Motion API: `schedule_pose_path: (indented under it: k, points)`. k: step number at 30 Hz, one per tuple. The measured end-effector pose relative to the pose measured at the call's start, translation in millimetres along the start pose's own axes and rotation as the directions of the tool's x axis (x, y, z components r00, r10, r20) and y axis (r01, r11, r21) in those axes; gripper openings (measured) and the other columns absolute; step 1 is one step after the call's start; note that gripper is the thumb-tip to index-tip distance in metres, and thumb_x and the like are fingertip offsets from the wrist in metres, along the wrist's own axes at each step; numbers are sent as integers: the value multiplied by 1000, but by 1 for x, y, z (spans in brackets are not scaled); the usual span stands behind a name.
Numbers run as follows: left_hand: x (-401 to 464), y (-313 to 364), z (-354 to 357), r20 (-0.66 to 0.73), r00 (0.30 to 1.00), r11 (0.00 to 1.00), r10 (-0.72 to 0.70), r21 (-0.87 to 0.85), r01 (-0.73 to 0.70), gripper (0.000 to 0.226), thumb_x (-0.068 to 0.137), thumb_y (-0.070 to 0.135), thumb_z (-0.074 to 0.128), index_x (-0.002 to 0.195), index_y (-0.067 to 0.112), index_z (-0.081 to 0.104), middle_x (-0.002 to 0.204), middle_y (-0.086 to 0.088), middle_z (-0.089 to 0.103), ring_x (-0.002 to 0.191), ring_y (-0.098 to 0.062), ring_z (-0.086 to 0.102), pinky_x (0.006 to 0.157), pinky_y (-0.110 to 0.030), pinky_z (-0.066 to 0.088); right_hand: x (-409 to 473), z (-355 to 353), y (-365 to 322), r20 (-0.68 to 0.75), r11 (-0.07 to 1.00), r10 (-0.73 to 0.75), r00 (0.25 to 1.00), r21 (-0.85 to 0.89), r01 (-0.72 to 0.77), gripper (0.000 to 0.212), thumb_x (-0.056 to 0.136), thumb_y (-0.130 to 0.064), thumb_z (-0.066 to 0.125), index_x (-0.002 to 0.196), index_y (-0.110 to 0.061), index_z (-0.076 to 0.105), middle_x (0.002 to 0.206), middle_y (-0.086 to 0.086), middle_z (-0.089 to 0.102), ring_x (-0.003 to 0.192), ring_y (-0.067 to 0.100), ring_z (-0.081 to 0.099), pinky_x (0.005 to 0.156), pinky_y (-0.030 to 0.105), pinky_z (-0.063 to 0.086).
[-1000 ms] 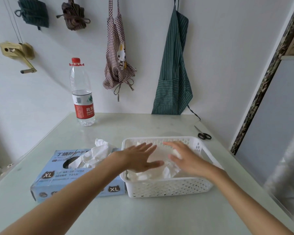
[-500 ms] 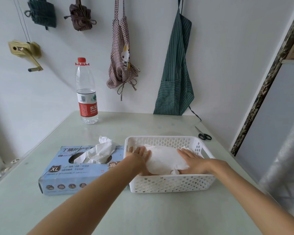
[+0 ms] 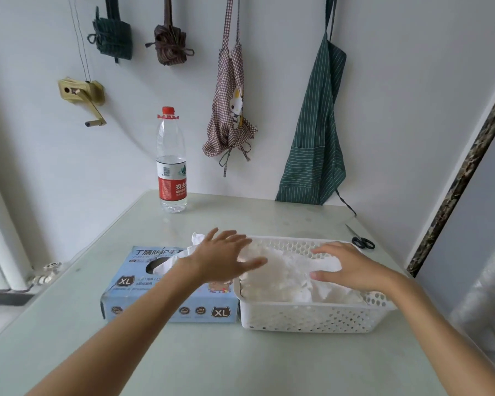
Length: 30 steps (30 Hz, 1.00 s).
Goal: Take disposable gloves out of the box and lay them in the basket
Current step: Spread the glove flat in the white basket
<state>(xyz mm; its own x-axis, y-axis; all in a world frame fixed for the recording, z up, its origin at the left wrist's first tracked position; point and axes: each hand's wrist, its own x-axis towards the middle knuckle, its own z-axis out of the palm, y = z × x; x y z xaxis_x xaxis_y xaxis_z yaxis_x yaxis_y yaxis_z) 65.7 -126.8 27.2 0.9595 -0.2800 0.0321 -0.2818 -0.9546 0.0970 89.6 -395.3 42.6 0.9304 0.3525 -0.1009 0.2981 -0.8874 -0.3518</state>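
Nearest the camera, two bare forearms are reaching out over the pale green tabletop [image 3: 240,364]. The right hand [image 3: 352,268] is resting palm down on the white gloves [image 3: 286,277] piled in the white perforated basket [image 3: 312,318], fingers spread and gripping nothing; the left hand [image 3: 226,258] is hovering at about nine o'clock of the basket, over the seam between it and the blue XL glove box [image 3: 160,295], fingers splayed and empty. The step in hand looks like flattening a laid glove, and the next move probably calls for the left hand to pinch the glove tuft [image 3: 197,241] that is sticking up from the box's oval slot and draw it out cleanly without dragging a clump. The box is touching the basket's left wall. Farther off, black scissors [image 3: 363,242] are lying at two o'clock of the basket, and a water bottle [image 3: 171,172] is standing at eleven o'clock near the wall. Beyond, a checked apron [image 3: 230,110] and a green striped apron [image 3: 317,132] are hanging on the white wall, with two bundled cloths and a hand crank [image 3: 82,94] to their left.
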Motion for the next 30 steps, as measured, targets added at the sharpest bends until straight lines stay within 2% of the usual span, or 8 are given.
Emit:
schedule_pose_path:
  k: [3, 9, 14, 17, 21, 24, 27, 30]
  points:
    - [-19, -48, -10, -171, 980, 995, -102, -16, 101, 51, 100, 46, 32, 147, 27, 28, 155, 8, 28, 143, -14, 22, 118, -38, 13, 6, 2, -33, -54, 993, -108, 993, 47, 111, 43, 89, -43, 61, 130, -34, 50, 137, -14, 43, 131, 6, 32, 105, 26, 29]
    - [-58, -120, 14, 71, 961, 963, -266, -29, 269, 57, 98, 55, 21, 150, 33, 16, 158, 10, 15, 146, -13, 12, 119, -40, 8, 50, 49, -122, -113, 955, -286, 951, 43, 292, 39, 98, -34, 49, 136, -29, 47, 141, -9, 45, 133, 11, 35, 107, 30, 30]
    - [-68, -137, 42, -76, 964, 967, -255, -51, 251, 112, 55, 88, -23, 145, 44, 26, 154, 17, 26, 142, -9, 23, 114, -33, 19, 77, 95, -169, -27, 930, -365, 930, -52, 364, 51, 103, -33, 33, 151, -33, 18, 159, -9, 17, 146, 12, 11, 119, 38, 8]
    - [-66, -142, 47, -101, 962, 967, -252, -66, 246, 118, 50, 90, -23, 143, 43, 32, 153, 16, 29, 141, -11, 27, 112, -33, 22, 84, 103, -170, -79, 916, -384, 920, -159, 369, 39, 94, -31, 53, 132, -27, 54, 146, -6, 43, 138, 14, 29, 118, 41, 10]
    - [-65, -138, 41, -123, 968, 976, -219, -38, 216, 66, 85, 75, 17, 139, 44, 38, 150, 15, 34, 137, -13, 32, 109, -34, 28, 82, 82, -168, -458, 925, -348, 818, -28, 378, 14, 86, -28, 66, 94, -18, 74, 101, -6, 71, 99, 13, 58, 94, 26, 37]
    - [-61, -135, 35, -161, 962, 975, -221, -26, 220, 43, 96, 55, 35, 135, 42, 45, 145, 16, 43, 133, -13, 39, 107, -33, 30, 78, 62, -166, -275, 930, -336, 901, 54, 363, 18, 87, -32, 65, 101, -23, 73, 107, -9, 70, 103, 11, 60, 88, 27, 44]
    - [-62, -124, 21, -261, 937, 928, -234, -348, 134, 37, 98, 44, 40, 129, 32, 55, 136, 11, 54, 123, -15, 51, 102, -33, 40, 73, 46, -168, -343, 907, -330, 880, 144, 396, 20, 91, -30, 62, 107, -25, 72, 105, -10, 71, 101, 8, 61, 90, 29, 46]
    - [-65, -102, -1, -190, 968, 620, -166, -783, -47, 41, 98, 38, 38, 130, 19, 54, 124, 0, 61, 94, -6, 64, 76, -16, 50, 70, 37, -173, -324, 877, -354, 878, 213, 432, 18, 91, -27, 62, 105, -27, 73, 97, -11, 72, 92, 5, 63, 87, 29, 49]
